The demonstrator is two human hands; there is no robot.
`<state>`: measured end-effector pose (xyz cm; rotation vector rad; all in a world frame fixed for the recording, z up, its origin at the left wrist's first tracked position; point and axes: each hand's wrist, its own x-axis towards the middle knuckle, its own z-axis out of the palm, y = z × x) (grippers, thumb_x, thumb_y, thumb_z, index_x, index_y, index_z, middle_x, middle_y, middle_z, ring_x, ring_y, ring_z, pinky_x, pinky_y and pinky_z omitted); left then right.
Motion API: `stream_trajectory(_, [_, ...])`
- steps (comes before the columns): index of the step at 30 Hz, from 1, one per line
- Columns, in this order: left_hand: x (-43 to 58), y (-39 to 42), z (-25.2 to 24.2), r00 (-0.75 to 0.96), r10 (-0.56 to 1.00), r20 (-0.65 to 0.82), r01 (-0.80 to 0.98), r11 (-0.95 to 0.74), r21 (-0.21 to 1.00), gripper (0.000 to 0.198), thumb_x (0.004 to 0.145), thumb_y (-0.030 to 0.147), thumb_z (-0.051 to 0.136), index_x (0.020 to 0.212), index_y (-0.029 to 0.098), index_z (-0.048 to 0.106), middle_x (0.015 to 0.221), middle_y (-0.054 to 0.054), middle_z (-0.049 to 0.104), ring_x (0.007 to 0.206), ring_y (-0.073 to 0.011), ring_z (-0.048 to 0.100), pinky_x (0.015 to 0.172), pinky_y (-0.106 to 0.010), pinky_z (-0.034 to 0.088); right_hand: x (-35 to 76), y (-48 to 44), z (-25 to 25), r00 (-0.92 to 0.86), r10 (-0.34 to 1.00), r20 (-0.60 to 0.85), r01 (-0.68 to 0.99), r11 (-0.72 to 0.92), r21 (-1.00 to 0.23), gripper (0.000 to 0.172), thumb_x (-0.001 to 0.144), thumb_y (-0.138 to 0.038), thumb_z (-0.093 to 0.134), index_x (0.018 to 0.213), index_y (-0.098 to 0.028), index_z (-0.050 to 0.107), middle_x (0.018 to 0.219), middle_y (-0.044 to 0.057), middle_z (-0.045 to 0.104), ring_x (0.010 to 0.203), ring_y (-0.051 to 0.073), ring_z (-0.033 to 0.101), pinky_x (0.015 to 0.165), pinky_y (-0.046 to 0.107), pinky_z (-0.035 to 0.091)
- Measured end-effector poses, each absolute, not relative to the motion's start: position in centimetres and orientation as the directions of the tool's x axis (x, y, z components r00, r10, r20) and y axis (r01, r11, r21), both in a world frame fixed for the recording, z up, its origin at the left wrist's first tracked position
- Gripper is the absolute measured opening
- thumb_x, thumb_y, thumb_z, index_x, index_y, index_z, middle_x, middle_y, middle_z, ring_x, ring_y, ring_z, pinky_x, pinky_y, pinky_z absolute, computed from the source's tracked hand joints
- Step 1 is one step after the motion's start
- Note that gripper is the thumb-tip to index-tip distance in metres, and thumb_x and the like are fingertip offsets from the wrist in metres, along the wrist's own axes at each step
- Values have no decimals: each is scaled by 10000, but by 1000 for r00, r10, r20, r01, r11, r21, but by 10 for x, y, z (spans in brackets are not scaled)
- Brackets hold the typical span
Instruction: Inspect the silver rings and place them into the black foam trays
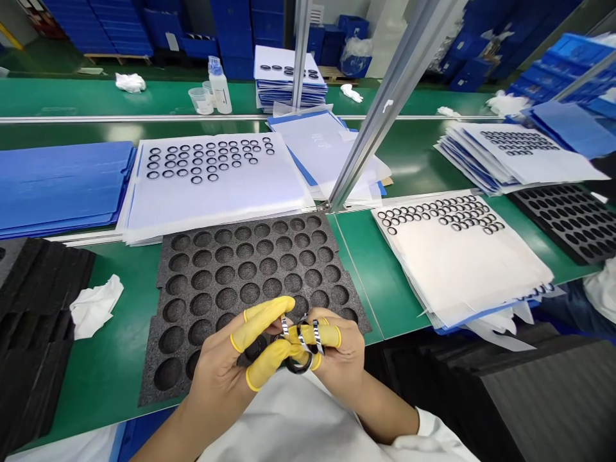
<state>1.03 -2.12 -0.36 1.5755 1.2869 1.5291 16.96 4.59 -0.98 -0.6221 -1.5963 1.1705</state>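
Observation:
My left hand (240, 353) and my right hand (334, 350) meet over the near edge of a dark grey foam tray (212, 316), yellow finger cots on their fingertips. Several shiny black rings (299, 364) hang around and between the fingers of my right hand, which is closed on them. My left thumb and fingers close around one ring (285, 326) at the left of this group. Fingers partly hide how each ring is gripped. Round pockets without rings show across the visible part of the tray.
Behind the tray, black rings lie in rows on a white sheet stack (216, 192). Another ring-covered stack (471, 263) is at the right. A metal post (366, 141) rises between them. Black foam trays (43, 321), a crumpled wipe (96, 307) and blue sheets (62, 186) sit left.

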Motion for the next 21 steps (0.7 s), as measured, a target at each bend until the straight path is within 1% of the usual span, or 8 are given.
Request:
stream_trajectory(2, [10, -21, -2, -99, 907, 410, 261, -374, 890, 541, 909, 209, 726, 1419, 341, 601, 1174, -37, 765, 988, -170, 754, 893, -243, 625, 170, 46, -12, -346, 835, 428, -133, 408, -903, 267, 819, -403, 827, 645, -232, 720, 492, -32, 451, 508, 118, 367, 510, 275, 358])
stream_trajectory(6, [10, -17, 3, -79, 886, 457, 318, -412, 854, 526, 918, 220, 711, 1426, 299, 600, 1102, -62, 783, 981, -205, 760, 865, -288, 644, 171, 46, -15, -354, 831, 429, -77, 431, -899, 342, 839, -463, 796, 618, -223, 692, 499, -18, 478, 508, 124, 402, 510, 279, 378])
stream_trajectory(11, [10, -16, 2, -75, 882, 464, 330, -418, 847, 501, 919, 234, 708, 1409, 277, 616, 1148, -87, 782, 1025, -236, 756, 878, -335, 649, 171, 46, -14, -340, 822, 457, -73, 462, -884, 324, 842, -432, 799, 624, -223, 683, 493, -23, 457, 504, 124, 392, 505, 278, 372])
stream_trajectory(14, [10, -17, 0, -76, 885, 459, 303, -418, 856, 440, 910, 221, 717, 1343, 268, 659, 1181, -87, 776, 1056, -236, 751, 897, -339, 645, 171, 46, -14, -343, 822, 455, -71, 460, -885, 297, 842, -415, 802, 642, -224, 696, 499, -24, 456, 509, 124, 387, 508, 278, 370])
stream_trajectory(17, [10, -17, -1, -90, 891, 444, 273, -407, 872, 363, 904, 214, 722, 1262, 266, 697, 1190, -85, 777, 1042, -240, 759, 878, -342, 651, 172, 45, -14, -357, 827, 435, -35, 454, -890, 306, 847, -453, 790, 653, -226, 720, 490, -22, 452, 507, 127, 379, 514, 285, 379])
stream_trajectory(19, [10, -16, 0, -90, 901, 425, 268, -389, 881, 350, 909, 212, 714, 1254, 266, 701, 1188, -85, 777, 1029, -237, 762, 871, -337, 653, 172, 45, -14, -360, 824, 437, -22, 460, -887, 307, 851, -463, 784, 664, -225, 734, 490, -20, 463, 508, 126, 387, 512, 281, 381])
stream_trajectory(21, [11, -16, 1, -90, 910, 405, 275, -368, 888, 387, 914, 214, 711, 1295, 278, 684, 1174, -76, 779, 1013, -221, 762, 861, -312, 651, 172, 45, -12, -358, 820, 446, -27, 469, -883, 290, 854, -453, 784, 680, -225, 747, 497, -16, 483, 509, 124, 398, 506, 274, 379])
